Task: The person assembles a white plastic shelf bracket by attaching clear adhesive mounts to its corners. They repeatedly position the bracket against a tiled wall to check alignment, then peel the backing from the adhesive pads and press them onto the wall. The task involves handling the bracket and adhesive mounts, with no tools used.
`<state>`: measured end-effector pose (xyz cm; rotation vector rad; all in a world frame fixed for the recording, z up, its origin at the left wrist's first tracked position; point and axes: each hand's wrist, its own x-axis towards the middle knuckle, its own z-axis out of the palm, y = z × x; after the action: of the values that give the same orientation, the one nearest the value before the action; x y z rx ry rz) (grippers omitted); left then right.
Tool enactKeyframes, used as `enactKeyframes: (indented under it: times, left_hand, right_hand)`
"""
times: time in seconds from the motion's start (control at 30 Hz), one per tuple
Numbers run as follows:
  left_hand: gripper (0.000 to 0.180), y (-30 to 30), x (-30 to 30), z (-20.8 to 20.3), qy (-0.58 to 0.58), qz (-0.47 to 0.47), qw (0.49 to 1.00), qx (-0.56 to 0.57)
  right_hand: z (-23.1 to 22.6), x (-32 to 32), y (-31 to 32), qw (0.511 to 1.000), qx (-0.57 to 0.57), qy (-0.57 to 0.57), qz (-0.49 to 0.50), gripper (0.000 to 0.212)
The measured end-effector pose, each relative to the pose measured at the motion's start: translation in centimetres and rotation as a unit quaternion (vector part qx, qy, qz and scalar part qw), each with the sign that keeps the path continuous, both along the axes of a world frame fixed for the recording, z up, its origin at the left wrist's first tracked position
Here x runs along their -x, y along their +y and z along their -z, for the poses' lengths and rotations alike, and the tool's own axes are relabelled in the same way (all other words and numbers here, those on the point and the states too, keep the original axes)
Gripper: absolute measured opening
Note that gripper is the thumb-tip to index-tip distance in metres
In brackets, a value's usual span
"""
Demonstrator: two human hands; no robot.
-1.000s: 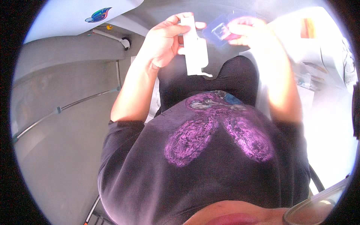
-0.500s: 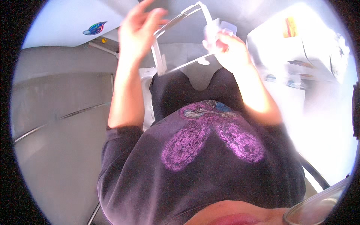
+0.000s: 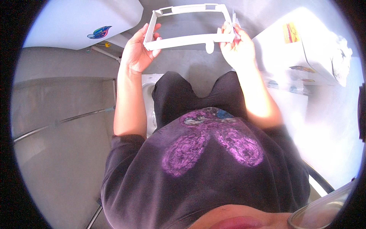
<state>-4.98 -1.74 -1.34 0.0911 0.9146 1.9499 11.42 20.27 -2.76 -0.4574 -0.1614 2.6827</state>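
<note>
A white, rectangular plastic frame (image 3: 183,42) is held up in front of me, its middle open. My left hand (image 3: 138,53) grips its left end, with the fingers behind the bar and the thumb at the near corner. At the right end, my right hand (image 3: 241,51) is closed around the near corner. A thin translucent piece (image 3: 235,23) stands up beside the fingers of that hand; it appears to be held there too, though its shape is hard to make out. From the frame's near bar hangs a small rounded white tab (image 3: 209,47), close to my right fingers.
A white panel with a colourful leaf-shaped sticker (image 3: 100,32) juts in at upper left. On the right stands a bright white box-like unit (image 3: 274,42) with a crumpled white cloth (image 3: 342,57) at its edge. A metal rail (image 3: 85,112) runs along the left.
My left hand, raised and blurred beside the frame before, has come down and taken hold of its left end. The frame has turned from a slant to nearly level.
</note>
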Motion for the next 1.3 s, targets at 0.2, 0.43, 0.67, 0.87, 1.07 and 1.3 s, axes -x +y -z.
enactKeyframes:
  times: [0.2, 0.43, 0.67, 0.87, 1.07, 1.3]
  left_hand:
    - [0.033, 0.0, -0.2, -1.2, -0.032, 0.0, 0.999, 0.008]
    - [0.025, 1.1, -1.2, -1.3, -0.001, -0.027, 0.998, 0.049]
    - [0.051, 1.8, -4.4, -2.5, 0.182, -0.043, 0.971, 0.148]
    - [0.053, 1.9, -5.7, -1.8, 0.251, -0.014, 0.948, 0.195]
    - [0.055, 1.5, -9.0, -3.7, 0.321, 0.126, 0.931, 0.119]
    - [0.067, 0.7, -10.6, -3.4, 0.408, 0.117, 0.903, 0.073]
  right_hand:
    - [0.3, -0.7, 1.3, 0.997, -0.036, -0.008, -0.061, 0.025]
    - [0.3, -2.2, 3.0, 0.979, -0.142, -0.024, -0.146, 0.024]
    - [-0.4, -3.6, 3.0, 0.963, -0.188, -0.102, -0.162, 0.034]
    - [-2.2, -4.7, 4.6, 0.831, -0.508, -0.224, -0.025, 0.032]
    - [-9.9, -1.1, 3.5, 0.64, -0.723, -0.237, -0.108, 0.022]
    - [-11.4, -1.6, -0.9, 0.525, -0.796, -0.214, -0.213, 0.017]
